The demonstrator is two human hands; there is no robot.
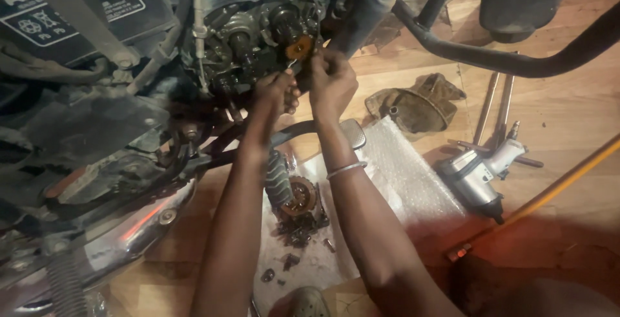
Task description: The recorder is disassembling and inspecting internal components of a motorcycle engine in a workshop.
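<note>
While both hands work at the open engine (258,32), the left hand (276,94) and right hand (330,79) pinch a thin wire clip (292,66) just below the orange washer (298,48); a slip could, I judge, drop it among the clutch parts (298,207) on the floor.

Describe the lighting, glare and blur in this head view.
Head view: warm, dim light; the engine and frame at left sink into shadow; reddish glare streaks the chrome exhaust pipe; both hands, left hand and right hand, are softly blurred; the impact wrench on the wooden floor is better lit.
</note>
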